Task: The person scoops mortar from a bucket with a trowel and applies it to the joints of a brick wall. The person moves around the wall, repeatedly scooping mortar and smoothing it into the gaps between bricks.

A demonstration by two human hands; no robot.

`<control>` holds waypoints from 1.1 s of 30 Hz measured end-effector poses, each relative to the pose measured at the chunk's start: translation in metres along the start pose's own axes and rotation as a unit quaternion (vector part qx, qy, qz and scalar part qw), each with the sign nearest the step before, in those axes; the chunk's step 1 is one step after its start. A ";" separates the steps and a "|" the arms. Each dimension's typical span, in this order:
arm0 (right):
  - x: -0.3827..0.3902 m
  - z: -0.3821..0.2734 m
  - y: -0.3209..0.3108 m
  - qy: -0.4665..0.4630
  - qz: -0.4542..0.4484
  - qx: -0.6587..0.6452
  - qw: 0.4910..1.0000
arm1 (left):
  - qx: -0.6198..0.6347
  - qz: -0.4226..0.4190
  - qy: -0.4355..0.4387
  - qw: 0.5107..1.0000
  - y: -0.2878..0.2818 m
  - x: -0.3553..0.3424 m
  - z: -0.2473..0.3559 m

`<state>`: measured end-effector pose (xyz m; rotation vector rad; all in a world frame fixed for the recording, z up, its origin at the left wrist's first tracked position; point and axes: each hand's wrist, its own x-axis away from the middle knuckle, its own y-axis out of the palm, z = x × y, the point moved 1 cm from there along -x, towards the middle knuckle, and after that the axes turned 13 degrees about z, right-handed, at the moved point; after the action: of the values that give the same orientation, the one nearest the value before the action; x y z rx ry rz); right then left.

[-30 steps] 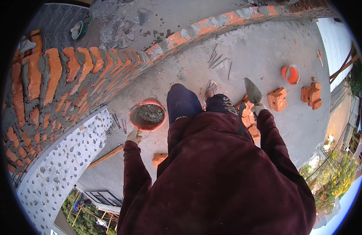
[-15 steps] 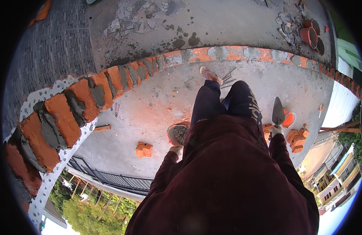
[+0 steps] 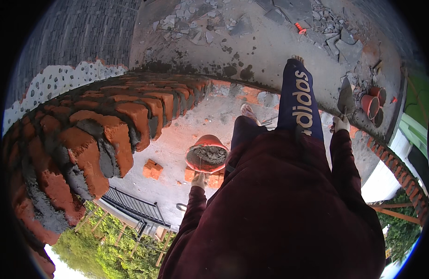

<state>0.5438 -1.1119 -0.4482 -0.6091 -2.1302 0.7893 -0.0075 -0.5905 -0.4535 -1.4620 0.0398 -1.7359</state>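
My left hand (image 3: 200,180) is closed at the near side of an orange bucket (image 3: 191,160). A thin wire handle seems to run from the bucket to my fingers. Grey mortar (image 3: 210,154) lies inside it. Out to the right, my right hand (image 3: 341,123) grips a pointed trowel (image 3: 345,96), its blade facing away from me. A brick wall with grey mortar joints (image 3: 145,116) curves along the left and drops to a low course (image 3: 250,94) ahead. My right leg (image 3: 296,100) stretches forward across that low course.
Stacked bricks (image 3: 152,169) stand on the floor at left, with more bricks (image 3: 216,180) beside the bucket. Broken tile pieces (image 3: 349,49) and an orange-handled object (image 3: 300,28) lie beyond the low course. Empty-looking buckets (image 3: 370,106) sit far right. A dark railing (image 3: 133,203) borders the lower left.
My right leg has swung forward over the low brick course. The trowel has moved forward and right with my right hand. The mortar bucket now appears larger and more fully in view.
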 end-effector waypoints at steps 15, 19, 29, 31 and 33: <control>-0.289 -0.344 0.176 -0.231 -0.260 0.463 0.815 | 0.081 0.108 -0.306 0.942 0.115 0.254 0.155; -0.332 -0.393 0.200 -0.351 -0.326 0.391 0.786 | 0.199 0.098 -0.372 0.901 0.177 0.312 0.192; -0.044 -0.558 0.242 -0.364 -0.505 0.512 0.592 | 0.407 -0.034 -0.430 0.805 0.449 0.300 0.148; -0.041 -0.576 0.272 -0.405 -0.532 0.569 0.479 | 0.428 -0.091 -0.430 0.790 0.503 0.276 0.139; -0.003 -0.605 0.304 -0.524 -0.533 0.566 0.348 | 0.478 -0.080 -0.430 0.762 0.565 0.261 0.163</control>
<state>1.0732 -0.7005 -0.3534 2.3376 -1.4007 1.5791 0.4565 -1.0344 -0.4852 -1.2832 -1.2932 -0.7532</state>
